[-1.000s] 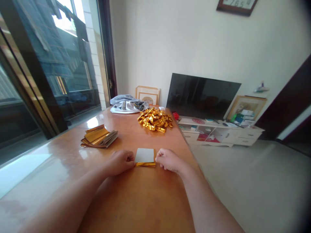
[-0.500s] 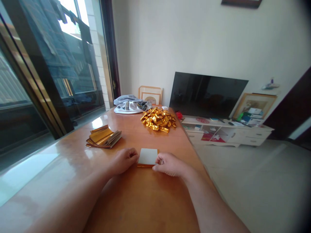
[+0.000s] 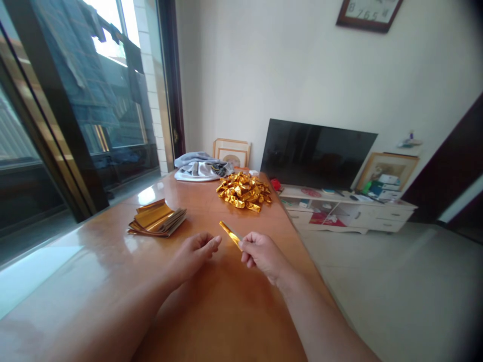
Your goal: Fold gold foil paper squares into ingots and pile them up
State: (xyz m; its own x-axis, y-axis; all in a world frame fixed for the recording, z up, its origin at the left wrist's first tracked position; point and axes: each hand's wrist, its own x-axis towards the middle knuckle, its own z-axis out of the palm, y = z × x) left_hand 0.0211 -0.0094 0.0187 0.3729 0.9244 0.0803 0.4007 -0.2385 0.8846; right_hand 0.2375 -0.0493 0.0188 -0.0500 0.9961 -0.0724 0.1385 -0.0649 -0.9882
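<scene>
Your right hand (image 3: pixel 262 255) pinches the gold strip (image 3: pixel 231 235) over the table (image 3: pixel 226 306), hiding its near end, while your left hand (image 3: pixel 196 253) curls beside it, fingertips too obscured to tell whether they meet.

A big television (image 3: pixel 319 153) is showing a dark screen above a low white cabinet (image 3: pixel 356 216). A framed picture (image 3: pixel 394 165) is leaning on the wall (image 3: pixel 226 65) to its right. A clock (image 3: pixel 368 17) with a brown frame is hanging high up. Grey cloth (image 3: pixel 199 171) is lying in a heap at the far end of the shiny worktop (image 3: pixel 226 306), and two wooden frames (image 3: pixel 231 156) are standing behind it. Blue clothes (image 3: pixel 83 80) are hanging outside the glass door (image 3: pixel 56 100).
</scene>
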